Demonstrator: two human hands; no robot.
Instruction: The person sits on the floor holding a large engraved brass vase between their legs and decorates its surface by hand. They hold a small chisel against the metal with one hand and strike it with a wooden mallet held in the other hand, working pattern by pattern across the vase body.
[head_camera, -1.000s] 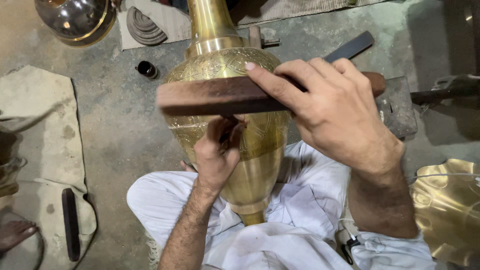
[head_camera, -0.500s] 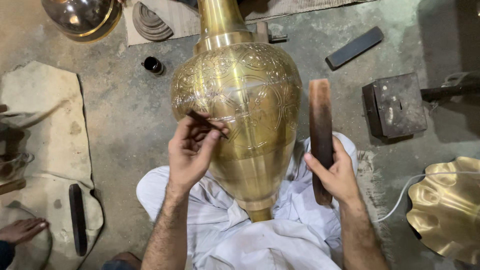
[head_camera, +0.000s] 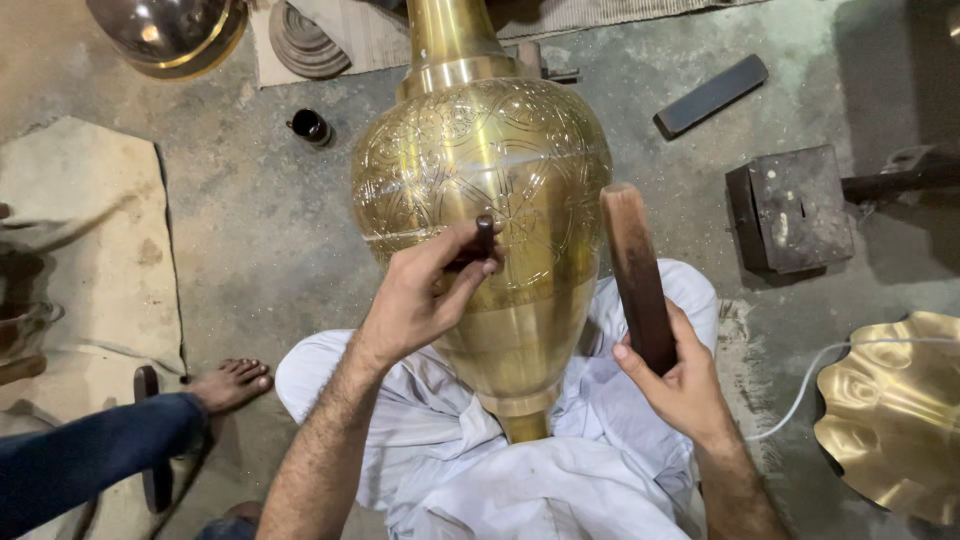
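Note:
A large engraved brass vase (head_camera: 480, 180) lies on my lap, its neck pointing away from me. My left hand (head_camera: 425, 295) pinches a small dark chisel (head_camera: 483, 238) whose tip rests on the vase's patterned belly. My right hand (head_camera: 680, 375) grips a brown wooden block (head_camera: 635, 275) held upright beside the vase's right flank, apart from the chisel. My white-clothed legs (head_camera: 560, 480) support the vase's narrow base.
On the concrete floor lie a dark flat bar (head_camera: 712, 95), a rusty metal block (head_camera: 795, 208) and a small dark cup (head_camera: 310, 126). A scalloped brass dish (head_camera: 895, 415) sits at right, a brass bowl (head_camera: 165, 30) at top left. Another person's bare foot (head_camera: 230, 383) and blue trouser leg enter from the left.
The wooden block has swung from lying across the vase's top down to upright at its right side. Another person's foot and leg have come in at left.

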